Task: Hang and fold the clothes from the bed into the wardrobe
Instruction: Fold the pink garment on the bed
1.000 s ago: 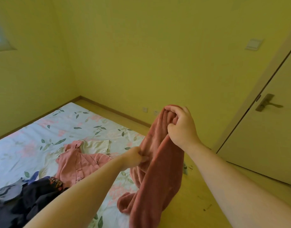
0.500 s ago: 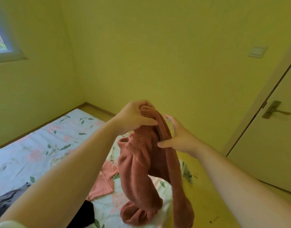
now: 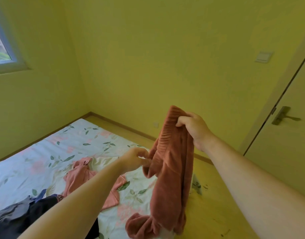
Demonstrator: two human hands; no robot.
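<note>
Person stands by the bed (image 3: 89, 140), both arms out. Right hand (image 3: 195, 128) is up high w/ its fingers (image 3: 181, 120) curled tight round the ribbed band at the top of a rust fleece garment (image 3: 170, 169). The garment hangs from that grip in a long bunched drape, and its bottom end pools on the corner of the bed, just beside the floor (image 3: 217, 195). Left hand (image 3: 134, 159) is lower, at the garment's left edge approx. halfway down, fingers drawn together in what looks like a pinch on the cloth, tho it's blurred there. Rest of the pile lies on the bed: a pink garment (image 3: 79, 175) touching a cream piece (image 3: 103, 161), and dark clothes (image 3: 18, 214) nearest the person. No wardrobe in sight, just a door (image 3: 286, 161) off to the right. Looks to me like the sorting-out step, i.e. finding which end is which before hanging or folding. To do it well, I'd say the left hand should run up to that ribbed band & take its other end, so the 2 hands hold one edge spread apart. Then lift till the bottom clears the bed & give one shake so it drops flat. Fleece looks thick & floppy, so a 1-handed fold would prob. lump.
</note>
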